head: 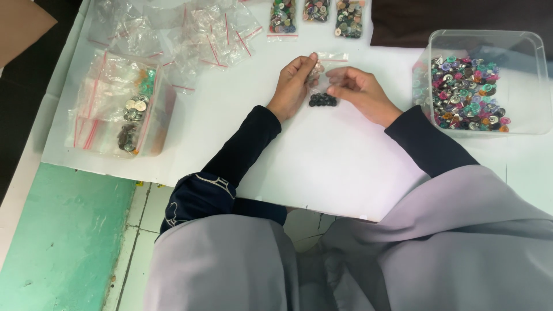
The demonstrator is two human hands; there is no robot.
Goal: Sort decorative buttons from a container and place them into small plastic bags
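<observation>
Now both hands, left hand (295,84) and right hand (358,92), pinch a small clear plastic bag (322,86) of dark buttons, just left of the clear plastic tub (521,75) of colourful buttons.

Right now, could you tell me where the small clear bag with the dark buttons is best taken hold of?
Probably by its top edge, coming from above. The small clear bag hangs with its red-striped mouth up and the dark buttons pooled at the bottom, so the upper film is flat and free. The left hand and right hand pinch it there.

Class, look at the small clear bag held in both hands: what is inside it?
Small dark buttons sit bunched at the bottom of the clear bag. The left hand and right hand cover its upper edges.
</observation>
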